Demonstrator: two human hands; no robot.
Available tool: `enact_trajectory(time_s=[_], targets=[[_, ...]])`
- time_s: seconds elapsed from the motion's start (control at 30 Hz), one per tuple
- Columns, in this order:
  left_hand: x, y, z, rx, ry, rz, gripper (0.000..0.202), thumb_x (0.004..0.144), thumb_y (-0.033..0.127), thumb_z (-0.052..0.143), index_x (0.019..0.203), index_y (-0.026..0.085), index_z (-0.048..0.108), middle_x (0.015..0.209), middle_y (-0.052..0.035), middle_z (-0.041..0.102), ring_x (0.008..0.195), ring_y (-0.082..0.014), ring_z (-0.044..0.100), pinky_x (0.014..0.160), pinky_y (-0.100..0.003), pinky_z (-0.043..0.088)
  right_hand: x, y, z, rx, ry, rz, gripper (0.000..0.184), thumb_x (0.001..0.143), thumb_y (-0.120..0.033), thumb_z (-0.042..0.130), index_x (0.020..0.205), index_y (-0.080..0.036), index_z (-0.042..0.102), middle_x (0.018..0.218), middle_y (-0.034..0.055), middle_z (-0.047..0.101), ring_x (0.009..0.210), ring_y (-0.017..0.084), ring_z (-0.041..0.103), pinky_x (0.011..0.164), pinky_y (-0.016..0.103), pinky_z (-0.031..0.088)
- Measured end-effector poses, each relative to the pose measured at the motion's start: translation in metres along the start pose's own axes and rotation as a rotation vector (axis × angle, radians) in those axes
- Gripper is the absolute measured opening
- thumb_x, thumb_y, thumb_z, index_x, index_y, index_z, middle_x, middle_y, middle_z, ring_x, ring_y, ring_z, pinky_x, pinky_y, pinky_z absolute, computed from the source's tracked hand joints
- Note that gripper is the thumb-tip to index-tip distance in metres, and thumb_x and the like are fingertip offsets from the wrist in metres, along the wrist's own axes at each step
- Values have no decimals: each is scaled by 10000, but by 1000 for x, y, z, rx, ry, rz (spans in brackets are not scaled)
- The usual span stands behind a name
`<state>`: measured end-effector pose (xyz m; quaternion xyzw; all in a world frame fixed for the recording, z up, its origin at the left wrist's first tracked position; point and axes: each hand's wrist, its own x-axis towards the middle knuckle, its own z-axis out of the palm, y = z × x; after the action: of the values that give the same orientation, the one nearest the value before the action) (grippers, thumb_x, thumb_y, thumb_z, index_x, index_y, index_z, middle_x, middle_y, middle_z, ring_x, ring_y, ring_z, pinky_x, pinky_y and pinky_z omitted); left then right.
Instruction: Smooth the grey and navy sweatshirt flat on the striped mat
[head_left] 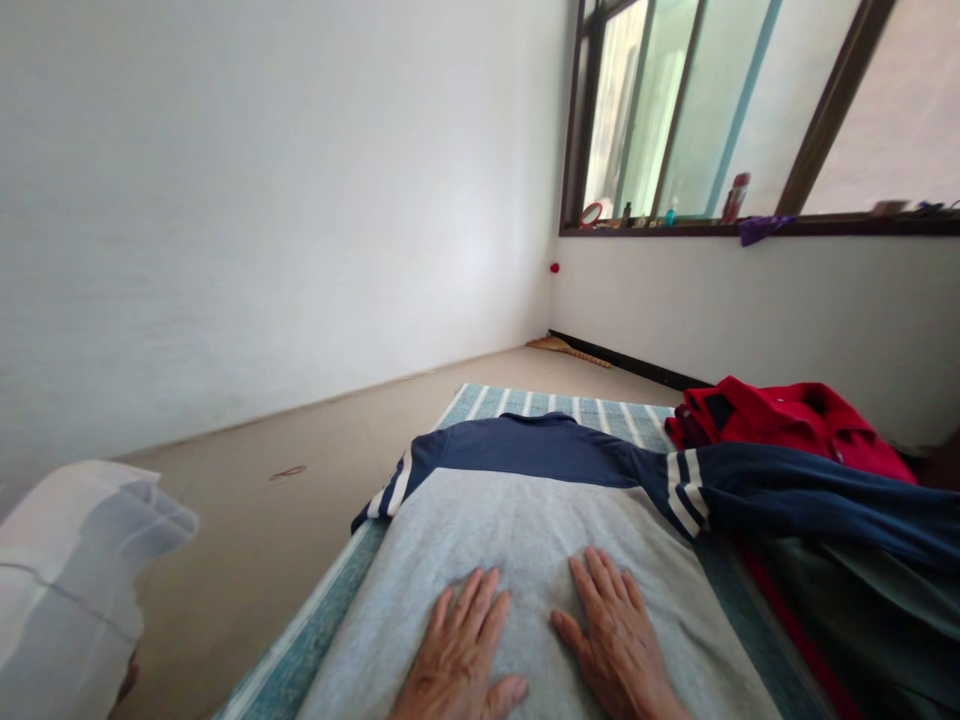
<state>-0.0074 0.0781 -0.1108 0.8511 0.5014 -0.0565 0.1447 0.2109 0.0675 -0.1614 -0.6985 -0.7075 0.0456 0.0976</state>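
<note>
Sweatshirt [525, 540], grey with navy shoulders, lies flat on the striped mat [525, 405]. Fabric is soft, light; grip at shoulders. Left hand [457, 650] and right hand [619, 640] press it, fingers spread wide, holding nothing.

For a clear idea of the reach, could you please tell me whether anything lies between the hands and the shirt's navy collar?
Nothing visible does. The left hand and right hand rest flat on the grey shirt, and only the shirt's own fabric runs up to the navy collar.
</note>
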Motion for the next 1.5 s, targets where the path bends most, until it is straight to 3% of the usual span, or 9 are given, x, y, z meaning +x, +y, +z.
enact_trajectory(time_s=[0.2, 0.37, 0.53, 0.7, 0.83, 1.0, 1.17, 1.37, 1.5], targets=[[4, -11, 16, 68, 100, 58, 665, 854, 425, 589, 1467, 256, 393, 1561, -85, 252, 1445, -307, 225, 1166, -529, 204, 3, 2, 8, 2, 10, -7, 619, 929, -577, 399, 1412, -201, 486, 1507, 97, 368, 1410, 317, 300, 1140, 516, 284], [6, -20, 26, 95, 114, 58, 686, 836, 417, 612, 1469, 273, 390, 1558, -78, 269, 1435, -320, 254, 1162, -521, 224, 5, 3, 12, 32, 5, -2, 607, 916, -564, 435, 1409, -214, 493, 1502, 91, 374, 1405, 327, 305, 1135, 523, 297], [10, -30, 36, 101, 182, 95, 694, 827, 463, 626, 1463, 303, 399, 1540, -60, 341, 1415, -317, 308, 1158, -466, 253, 5, 4, 14, 52, 7, -4, 593, 910, -555, 455, 1396, -220, 509, 1493, 89, 385, 1400, 332, 313, 1130, 531, 301], [25, -40, 51, 95, 133, 70, 723, 793, 543, 638, 1443, 296, 438, 1528, -84, 362, 1399, -355, 327, 1136, -493, 279, 6, 5, 15, 60, 0, -14, 601, 908, -557, 460, 1394, -206, 512, 1490, 100, 381, 1398, 334, 315, 1126, 536, 307], [24, -35, 45, 99, 60, 32, 729, 796, 475, 646, 1458, 275, 414, 1546, -95, 312, 1419, -357, 280, 1145, -510, 253, 6, 5, 16, 63, 3, -24, 605, 916, -557, 451, 1394, -191, 511, 1489, 112, 374, 1396, 336, 314, 1126, 544, 306], [12, -27, 31, 67, 124, 78, 681, 843, 462, 595, 1467, 274, 395, 1547, -92, 302, 1428, -329, 269, 1154, -503, 242, 5, 6, 17, 73, 36, -31, 595, 915, -555, 460, 1387, -197, 519, 1485, 109, 386, 1391, 339, 324, 1125, 550, 311], [18, -32, 38, 67, 90, 62, 714, 806, 489, 635, 1451, 266, 428, 1535, -106, 320, 1409, -366, 297, 1142, -528, 260, 5, 7, 19, 68, 36, -28, 591, 911, -554, 469, 1386, -206, 521, 1480, 105, 396, 1388, 339, 329, 1124, 547, 314], [16, -33, 38, 85, 164, 90, 684, 837, 493, 611, 1458, 288, 411, 1536, -85, 335, 1417, -332, 298, 1155, -484, 246, 5, 5, 16, 55, 20, -22, 593, 916, -547, 456, 1390, -196, 516, 1481, 104, 389, 1391, 332, 324, 1124, 537, 315], [16, -32, 38, 93, 116, 75, 713, 814, 507, 630, 1454, 275, 421, 1531, -101, 337, 1408, -349, 310, 1144, -499, 268, 4, 4, 14, 55, 2, -21, 618, 918, -556, 443, 1401, -175, 501, 1487, 117, 375, 1394, 332, 318, 1126, 539, 310]])
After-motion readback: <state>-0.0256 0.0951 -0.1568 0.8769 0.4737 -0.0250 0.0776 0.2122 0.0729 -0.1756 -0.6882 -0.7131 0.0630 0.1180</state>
